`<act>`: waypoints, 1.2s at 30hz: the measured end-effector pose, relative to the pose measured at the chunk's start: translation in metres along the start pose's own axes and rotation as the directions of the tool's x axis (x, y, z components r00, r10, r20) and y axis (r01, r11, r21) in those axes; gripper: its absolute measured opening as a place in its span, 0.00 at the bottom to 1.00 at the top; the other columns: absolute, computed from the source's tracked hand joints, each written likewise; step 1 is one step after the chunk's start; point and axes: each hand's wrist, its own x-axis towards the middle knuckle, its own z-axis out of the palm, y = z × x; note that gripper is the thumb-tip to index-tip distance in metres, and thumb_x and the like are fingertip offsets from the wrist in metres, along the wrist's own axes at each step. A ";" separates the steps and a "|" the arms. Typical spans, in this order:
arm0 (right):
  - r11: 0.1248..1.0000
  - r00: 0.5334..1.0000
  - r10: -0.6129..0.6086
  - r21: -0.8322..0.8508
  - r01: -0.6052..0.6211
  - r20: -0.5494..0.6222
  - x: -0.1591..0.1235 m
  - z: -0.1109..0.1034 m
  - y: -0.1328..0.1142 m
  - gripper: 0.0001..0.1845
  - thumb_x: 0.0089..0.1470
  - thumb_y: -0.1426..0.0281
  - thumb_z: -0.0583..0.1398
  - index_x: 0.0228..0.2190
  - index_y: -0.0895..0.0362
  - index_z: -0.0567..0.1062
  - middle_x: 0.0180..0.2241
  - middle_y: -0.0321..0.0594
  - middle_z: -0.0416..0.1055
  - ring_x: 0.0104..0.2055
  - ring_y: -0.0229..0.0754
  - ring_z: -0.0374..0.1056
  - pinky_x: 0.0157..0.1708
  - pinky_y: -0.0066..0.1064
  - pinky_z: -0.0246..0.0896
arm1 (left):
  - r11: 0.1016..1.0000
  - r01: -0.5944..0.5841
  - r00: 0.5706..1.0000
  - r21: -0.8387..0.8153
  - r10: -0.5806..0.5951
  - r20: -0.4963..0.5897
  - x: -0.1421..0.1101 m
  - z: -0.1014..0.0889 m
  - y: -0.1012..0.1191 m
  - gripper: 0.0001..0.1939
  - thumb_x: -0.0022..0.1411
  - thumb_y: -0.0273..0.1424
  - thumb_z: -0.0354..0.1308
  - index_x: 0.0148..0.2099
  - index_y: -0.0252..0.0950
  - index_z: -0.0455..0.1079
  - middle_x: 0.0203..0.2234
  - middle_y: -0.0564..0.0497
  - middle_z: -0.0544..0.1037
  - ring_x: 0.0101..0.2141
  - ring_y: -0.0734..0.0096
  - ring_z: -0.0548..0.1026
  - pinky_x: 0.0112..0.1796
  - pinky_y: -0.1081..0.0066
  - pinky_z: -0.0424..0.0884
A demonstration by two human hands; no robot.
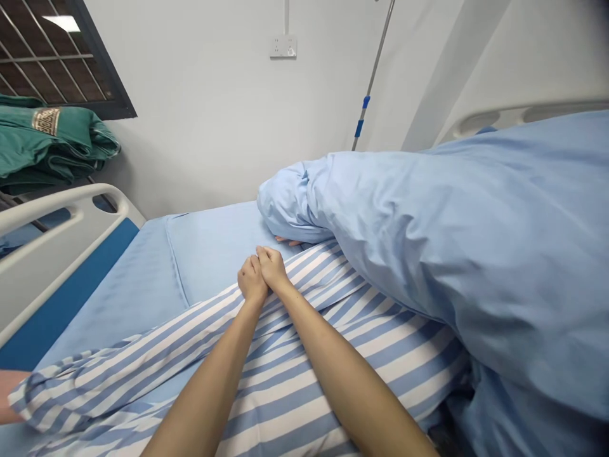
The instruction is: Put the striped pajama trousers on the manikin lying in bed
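Hands: the left hand point(252, 278) and right hand point(273, 268) touch side by side, knuckles up, fingers curled under; whether they are closed on cloth cannot be told.
Striped garment point(162, 355): directly under the hands, worn by someone on the bed; its long narrow part slants from the cuff at lower left up toward the right, most stripes following that line.
Cuff end: bare skin point(10, 397) shows at the left edge.
Blue quilt point(457, 235): bunched over the garment's right side, its rounded end just beyond the hands; digits point(288, 241) peek out beneath.
Open room: bare blue mattress point(143, 273) beyond and left of the hands, bounded by the bed end board point(57, 254).
Room: white wall point(204, 95), socket point(283, 47), metal pole point(375, 70), green cloth point(52, 143) below a barred window point(52, 54).
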 end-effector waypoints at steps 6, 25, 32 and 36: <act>0.920 0.995 -0.015 -0.388 0.050 0.094 0.008 -0.011 -0.017 0.19 0.54 0.64 0.48 0.15 0.56 0.62 0.17 0.34 0.61 0.22 0.35 0.53 0.24 0.27 0.44 | 0.996 -0.016 0.999 0.084 0.012 0.049 -0.001 -0.003 0.003 0.15 0.64 0.33 0.41 0.38 0.40 0.69 0.34 0.48 0.77 0.32 0.68 0.73 0.30 0.72 0.57; 0.903 0.989 -0.105 -0.408 0.137 0.100 0.009 -0.044 0.000 0.21 0.57 0.63 0.47 0.17 0.57 0.65 0.17 0.34 0.62 0.22 0.34 0.54 0.24 0.27 0.42 | 0.990 -0.037 0.999 -0.133 0.036 -0.009 0.001 0.004 0.013 0.18 0.59 0.36 0.40 0.23 0.38 0.66 0.23 0.51 0.75 0.26 0.72 0.67 0.26 0.73 0.56; 0.999 0.999 -0.024 -0.037 0.026 0.039 0.021 -0.050 0.003 0.20 0.55 0.60 0.47 0.17 0.56 0.61 0.16 0.32 0.59 0.22 0.34 0.55 0.24 0.25 0.47 | 0.926 -0.080 0.994 -0.369 0.045 -0.102 0.015 0.010 0.049 0.17 0.57 0.35 0.39 0.21 0.37 0.61 0.18 0.53 0.68 0.23 0.75 0.63 0.26 0.74 0.57; 0.995 1.000 -0.005 -0.101 0.002 -0.030 0.023 -0.051 0.005 0.19 0.54 0.61 0.48 0.16 0.56 0.60 0.17 0.32 0.60 0.23 0.34 0.55 0.24 0.25 0.47 | 0.929 0.014 0.996 -0.369 -0.047 -0.080 0.009 0.028 0.044 0.17 0.57 0.37 0.41 0.20 0.37 0.61 0.17 0.53 0.68 0.22 0.75 0.61 0.24 0.74 0.55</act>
